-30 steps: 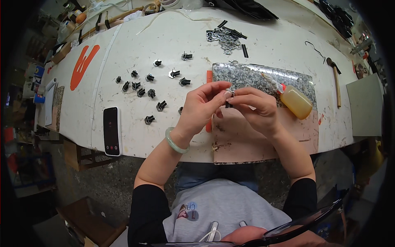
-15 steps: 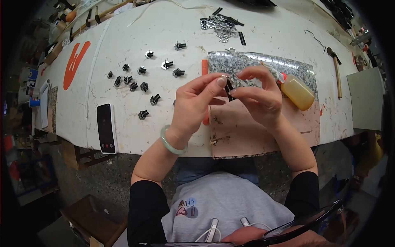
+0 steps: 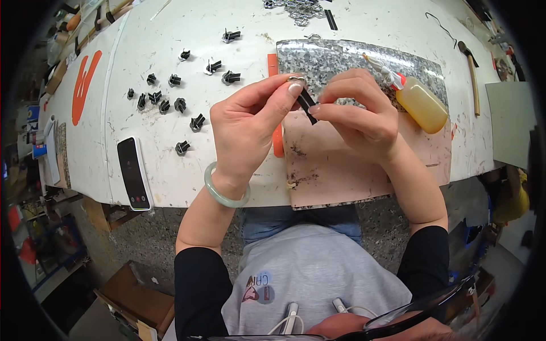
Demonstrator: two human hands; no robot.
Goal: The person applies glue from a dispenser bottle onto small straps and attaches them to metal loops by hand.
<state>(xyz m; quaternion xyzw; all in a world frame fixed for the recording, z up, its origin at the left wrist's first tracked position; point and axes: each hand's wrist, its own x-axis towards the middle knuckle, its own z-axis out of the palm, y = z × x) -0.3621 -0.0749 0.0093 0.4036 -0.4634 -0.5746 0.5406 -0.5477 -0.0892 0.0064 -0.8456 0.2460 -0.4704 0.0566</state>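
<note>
Between the thumb and forefinger of my left hand (image 3: pixel 244 116) is a small silver metal ring (image 3: pixel 296 79). A short black strap (image 3: pixel 307 105) runs down from the ring, slanting to the right. My right hand (image 3: pixel 367 113) is closed, with its thumb and fingertips at the strap's lower right edge. How the strap passes through the ring is partly hidden by my left fingers. Both hands are above the far part of a pinkish-tan board (image 3: pixel 364 170), in front of a speckled stone slab (image 3: pixel 318 54).
Several black strap-and-metal pieces (image 3: pixel 196 123) are scattered on the white table at left, near a phone (image 3: pixel 134 173). A bottle of yellowish liquid (image 3: pixel 422 105) lies right of my right hand. Metal rings (image 3: pixel 301 11) are piled at the back; a hammer (image 3: pixel 471 74) lies far right.
My view has shifted, so the table's things appear higher. The strap now slants more to the right, and my right fingers have drawn closer together at it. My left hand keeps its pinch.
</note>
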